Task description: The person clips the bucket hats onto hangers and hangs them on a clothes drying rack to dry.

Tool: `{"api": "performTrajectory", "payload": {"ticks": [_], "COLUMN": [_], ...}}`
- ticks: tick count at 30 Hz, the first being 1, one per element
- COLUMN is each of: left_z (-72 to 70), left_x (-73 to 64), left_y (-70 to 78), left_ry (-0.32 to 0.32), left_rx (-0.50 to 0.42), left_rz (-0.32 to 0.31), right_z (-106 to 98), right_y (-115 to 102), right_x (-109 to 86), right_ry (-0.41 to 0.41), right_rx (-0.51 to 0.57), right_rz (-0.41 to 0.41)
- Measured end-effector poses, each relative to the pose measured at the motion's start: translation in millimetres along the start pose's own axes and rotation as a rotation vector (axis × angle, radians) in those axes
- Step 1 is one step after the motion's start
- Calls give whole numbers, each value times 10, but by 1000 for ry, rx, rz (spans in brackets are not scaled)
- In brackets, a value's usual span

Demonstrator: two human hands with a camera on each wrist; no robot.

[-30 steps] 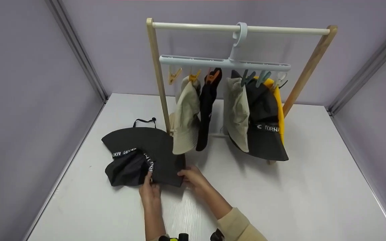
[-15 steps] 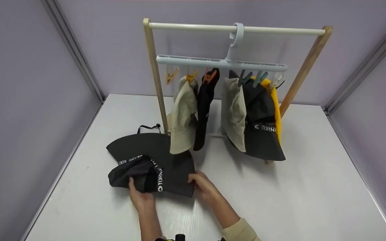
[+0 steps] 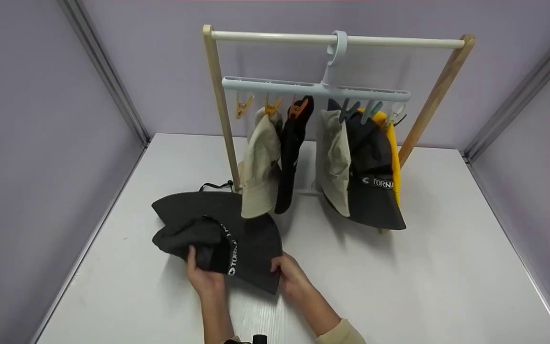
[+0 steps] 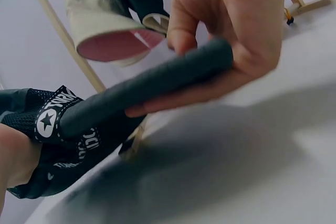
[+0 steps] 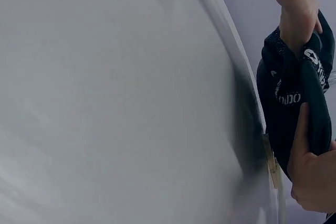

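A black wide-brim hat [image 3: 256, 239] with a white-lettered band is held between my two hands at the left front of the rack. My left hand [image 3: 206, 282] grips the crown, its thumb on the outer cloth and the other fingers mostly hidden behind it. At the brim's right front corner my right hand [image 3: 291, 277] pinches the edge, thumb on top and fingers beneath, as the left wrist view shows with the brim edge [image 4: 147, 87]. A shadow lies under the near part of the hat, which is off the table. Its black chin cord [image 3: 216, 185] trails behind.
A wooden rack [image 3: 220, 105] stands behind, carrying a pale blue clip hanger [image 3: 313, 89]. Beige hats [image 3: 260, 172], black hats [image 3: 375, 191] and a yellow hat [image 3: 394, 157] hang from it. An orange-yellow clip [image 3: 243, 107] at its left end holds nothing. Walls border the white table.
My left hand has shifted from the band left onto the crown. The hat has moved right and nearer, its front tilting up. My right hand has moved right and nearer with the brim.
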State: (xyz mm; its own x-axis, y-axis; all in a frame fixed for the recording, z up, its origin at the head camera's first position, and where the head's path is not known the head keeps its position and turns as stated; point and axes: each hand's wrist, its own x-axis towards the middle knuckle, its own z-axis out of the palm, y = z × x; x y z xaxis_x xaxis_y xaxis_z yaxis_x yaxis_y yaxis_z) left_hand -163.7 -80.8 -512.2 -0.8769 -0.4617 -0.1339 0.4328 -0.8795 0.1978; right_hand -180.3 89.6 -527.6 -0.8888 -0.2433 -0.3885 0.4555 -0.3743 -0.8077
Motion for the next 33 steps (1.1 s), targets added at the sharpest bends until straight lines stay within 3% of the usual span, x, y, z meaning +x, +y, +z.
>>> {"api": "performTrajectory", "payload": {"ticks": [5, 13, 19, 26, 33], "left_z": [91, 227, 305, 359, 425], "left_x": [-95, -237, -305, -380, -458], "left_y": [-27, -78, -115, -185, -253], "left_ry": [-74, -268, -374, -411, -420], "left_rx": [63, 194, 310, 457, 590], "left_rz": [17, 54, 51, 50, -6], "right_z": [2, -3, -8, -16, -4], "right_y": [59, 92, 104, 139, 189], "right_x": [-27, -39, -63, -104, -139], "right_ry": [24, 39, 82, 46, -42], "right_rx": [37, 89, 165, 392, 453], "right_rz": [-4, 17, 82, 241, 321]}}
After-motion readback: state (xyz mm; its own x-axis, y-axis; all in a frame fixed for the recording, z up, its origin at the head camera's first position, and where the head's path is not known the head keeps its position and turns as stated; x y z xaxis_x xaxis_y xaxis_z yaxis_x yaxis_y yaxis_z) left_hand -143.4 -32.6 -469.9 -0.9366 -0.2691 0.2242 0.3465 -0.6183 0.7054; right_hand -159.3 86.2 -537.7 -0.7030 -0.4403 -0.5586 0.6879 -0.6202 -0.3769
